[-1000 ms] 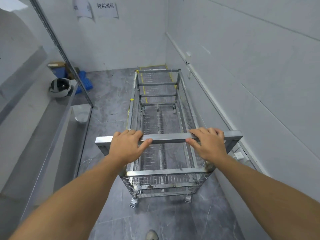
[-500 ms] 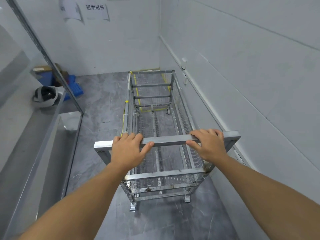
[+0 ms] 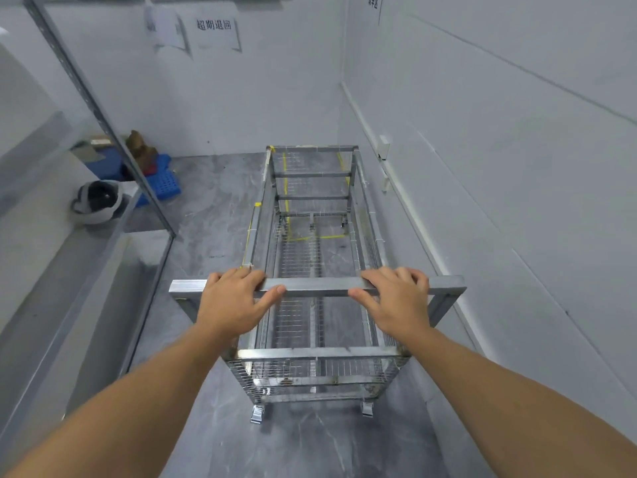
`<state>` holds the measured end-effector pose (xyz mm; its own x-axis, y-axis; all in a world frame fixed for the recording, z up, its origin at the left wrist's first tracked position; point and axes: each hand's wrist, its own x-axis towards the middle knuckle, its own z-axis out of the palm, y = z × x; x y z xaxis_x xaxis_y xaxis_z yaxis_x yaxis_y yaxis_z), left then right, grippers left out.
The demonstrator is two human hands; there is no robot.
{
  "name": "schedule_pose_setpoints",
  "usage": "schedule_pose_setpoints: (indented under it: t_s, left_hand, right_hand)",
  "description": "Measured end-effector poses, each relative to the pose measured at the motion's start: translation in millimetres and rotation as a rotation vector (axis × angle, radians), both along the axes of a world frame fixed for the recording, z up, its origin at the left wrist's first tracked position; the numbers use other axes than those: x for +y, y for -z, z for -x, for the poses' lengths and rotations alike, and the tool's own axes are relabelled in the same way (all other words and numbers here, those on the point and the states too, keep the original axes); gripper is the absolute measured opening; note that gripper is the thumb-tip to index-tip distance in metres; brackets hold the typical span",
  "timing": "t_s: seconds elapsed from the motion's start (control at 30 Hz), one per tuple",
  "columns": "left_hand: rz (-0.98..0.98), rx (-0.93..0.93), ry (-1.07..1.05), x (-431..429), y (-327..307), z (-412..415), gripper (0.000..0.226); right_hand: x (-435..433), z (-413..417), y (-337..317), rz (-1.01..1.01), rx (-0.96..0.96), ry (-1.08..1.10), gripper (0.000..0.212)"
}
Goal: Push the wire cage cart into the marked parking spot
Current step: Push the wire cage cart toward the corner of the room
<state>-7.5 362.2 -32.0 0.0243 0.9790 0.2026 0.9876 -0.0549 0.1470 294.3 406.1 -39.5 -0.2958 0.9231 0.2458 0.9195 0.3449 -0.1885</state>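
Note:
A long wire cage cart [image 3: 312,353] of steel tube and mesh stands on the grey floor, lengthwise along the right wall. Its square-tube handle bar [image 3: 317,286] runs across the near end. My left hand [image 3: 234,301] grips the bar left of centre, and my right hand [image 3: 396,300] grips it right of centre, fingers over the top, thumbs underneath. Yellow tape lines [image 3: 303,238] of the marked spot show through the mesh under the cart's far half, near the corner.
The white wall [image 3: 482,201] runs close along the cart's right side, with a small white fitting [image 3: 384,150] on it. A metal shelf unit [image 3: 86,270] lines the left. A helmet [image 3: 98,201] and a blue crate [image 3: 162,181] lie at the far left.
The cart has rolled forward toward the far corner, its far end now over more of the yellow tape. Both hands keep the same hold on the bar.

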Motion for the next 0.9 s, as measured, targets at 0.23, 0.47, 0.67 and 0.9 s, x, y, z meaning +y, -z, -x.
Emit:
schedule_pose_setpoints:
  t_s: [0.23,0.47,0.67,0.9]
  left_hand:
    - [-0.048,-0.006,-0.003,57.6,2.9,-4.4,0.053]
    - [-0.067,-0.002,-0.006,126.3,5.7,-9.7,0.057]
    - [0.011,0.043,0.019,197.5,-1.7,-3.1,0.064]
    - [0.04,0.048,0.034,274.6,-2.8,20.3,0.058]
  right_hand:
    - [61.3,-3.0,-4.2,0.021,-0.01,-0.015,0.061]
    - [133.2,-9.0,-4.6,0.024,0.002,-0.018,0.055]
    - [199.2,-0.8,-7.4,0.001,0.031,0.002,0.049]
    - [272.4,21.4,0.2,-0.038,0.085,0.019,0.048]
